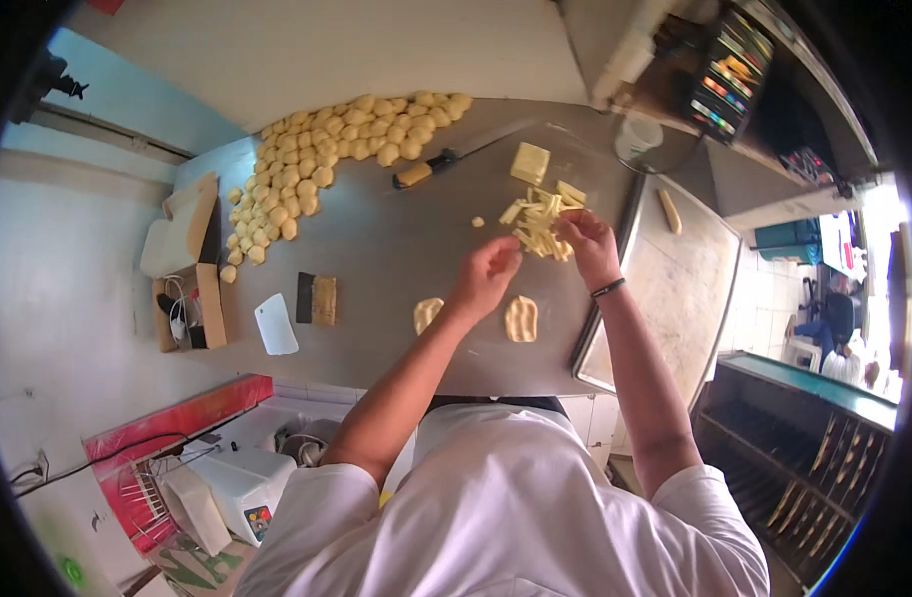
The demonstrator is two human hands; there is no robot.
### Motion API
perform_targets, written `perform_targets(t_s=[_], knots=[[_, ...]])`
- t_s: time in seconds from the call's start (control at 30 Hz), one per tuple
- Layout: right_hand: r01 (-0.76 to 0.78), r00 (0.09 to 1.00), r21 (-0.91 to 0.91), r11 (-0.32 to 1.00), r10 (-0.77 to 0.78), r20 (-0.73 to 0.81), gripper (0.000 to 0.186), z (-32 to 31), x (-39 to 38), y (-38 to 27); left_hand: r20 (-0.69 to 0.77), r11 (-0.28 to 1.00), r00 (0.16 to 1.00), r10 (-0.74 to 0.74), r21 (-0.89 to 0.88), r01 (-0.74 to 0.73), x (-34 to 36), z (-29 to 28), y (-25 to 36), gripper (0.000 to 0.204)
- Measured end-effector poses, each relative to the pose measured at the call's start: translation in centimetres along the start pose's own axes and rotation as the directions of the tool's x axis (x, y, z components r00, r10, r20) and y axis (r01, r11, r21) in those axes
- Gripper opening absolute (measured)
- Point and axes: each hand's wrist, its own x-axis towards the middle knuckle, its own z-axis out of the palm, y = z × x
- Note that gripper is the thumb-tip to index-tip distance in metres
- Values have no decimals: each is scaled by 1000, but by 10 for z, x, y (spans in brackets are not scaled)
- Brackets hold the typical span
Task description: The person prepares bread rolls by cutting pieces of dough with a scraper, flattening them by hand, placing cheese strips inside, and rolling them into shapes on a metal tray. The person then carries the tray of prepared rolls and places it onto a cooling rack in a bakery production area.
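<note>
Dough balls (pixel 304 170), pale sticks (pixel 543 215) on grey table (pixel 376 239).

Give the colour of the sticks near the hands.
The sticks are pale yellow, seen in the head view.

I can read no words or numbers anywhere around me. The dark panel (pixel 731 75) up to my right carries rows of small coloured patches, too small for me to make out. On the white machine (pixel 239 486) down to my left, I see a cluster of coloured spots (pixel 258 518), its markings too blurred to read.
</note>
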Motion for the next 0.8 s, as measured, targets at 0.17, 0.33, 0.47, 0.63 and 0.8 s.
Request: perform_targets(t_s=[0.17, 0.33, 0.47, 0.63, 0.8], knots=[[-195, 953, 258, 946, 121, 277, 22, -32, -22, -9, 57, 956, 986, -157, -240, 166, 24, 43, 26, 39], [-311, 918, 254, 916, 220, 329, 17, -57, -35, 8, 14, 961, 986, -169, -220, 168, 18, 74, 10, 32], [-374, 903, 348, 860, 251, 349, 12, -63, -43, 15, -238, 979, 953, -188, -124, 162, 15, 70, -8, 31], [-449, 877, 507, 736, 251, 410, 11, -69, -65, 9, -148, 835, 940, 309, 515, -193, -17, 62, 16, 40], [-480, 823, 380, 790, 256, 507, 11, -56, -99, 4, 146, 677, 854, 500, 548, -490, -68, 58, 61, 41]])
